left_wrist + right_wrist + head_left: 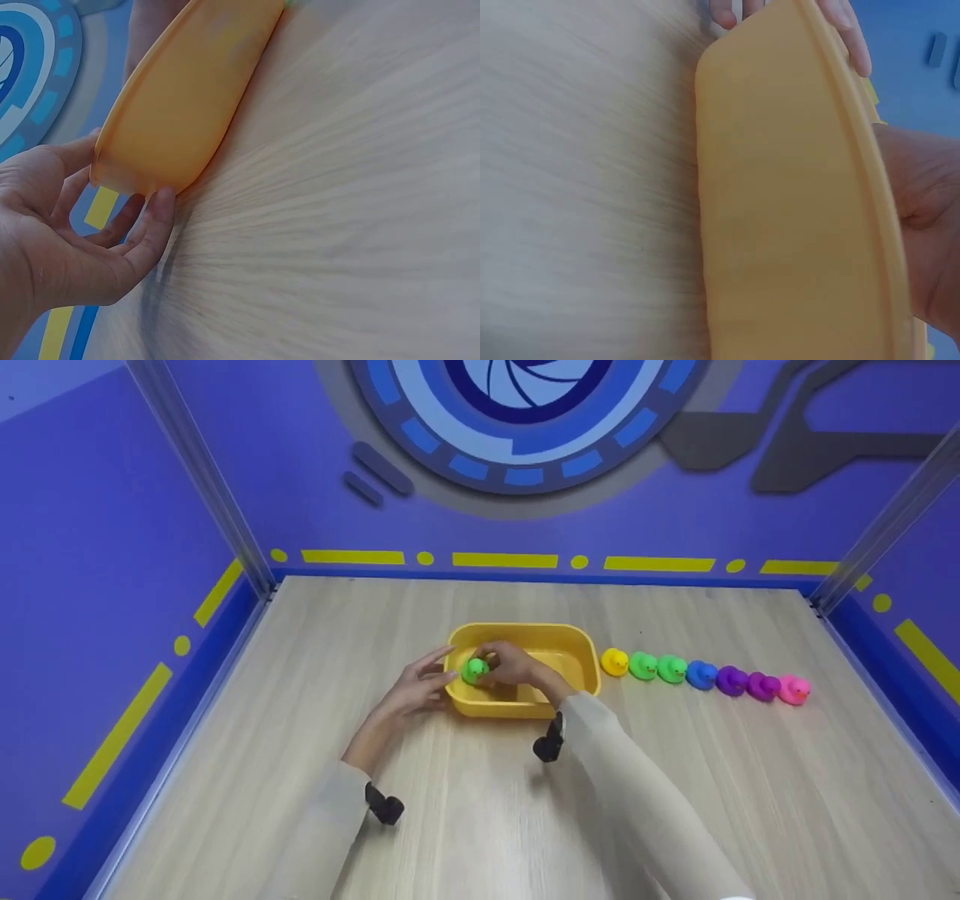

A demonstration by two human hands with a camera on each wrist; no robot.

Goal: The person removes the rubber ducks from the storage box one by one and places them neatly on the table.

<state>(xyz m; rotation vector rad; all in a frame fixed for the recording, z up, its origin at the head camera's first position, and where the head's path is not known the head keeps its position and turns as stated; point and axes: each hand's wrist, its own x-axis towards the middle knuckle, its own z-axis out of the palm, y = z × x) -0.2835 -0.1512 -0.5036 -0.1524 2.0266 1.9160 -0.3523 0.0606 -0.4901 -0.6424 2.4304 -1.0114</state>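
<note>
Two hands meet over pale wood inside purple walls: right hand (510,664) pinching a green duck (475,669), left hand (416,686) flat against the yellow tub (577,649).

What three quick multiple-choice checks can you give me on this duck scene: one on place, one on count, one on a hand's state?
1. Where is the row of ducks?
A. Inside the tub
B. On the table, to the right of the tub
C. Against the back wall

2. How many ducks stand in that row?
A. Five
B. Nine
C. Seven

3. What is the right hand doing?
A. Holding a green duck over the tub
B. Lying flat on the table
C. Gripping a pink duck

Answers:
1 B: the row runs along the wooden table rightwards from the yellow tub.
2 C: yellow, two green, blue, two purple and pink make seven.
3 A: its fingers curl round the green duck at the tub's left end, while the left hand touches the tub's outer left wall with straight fingers.
</note>
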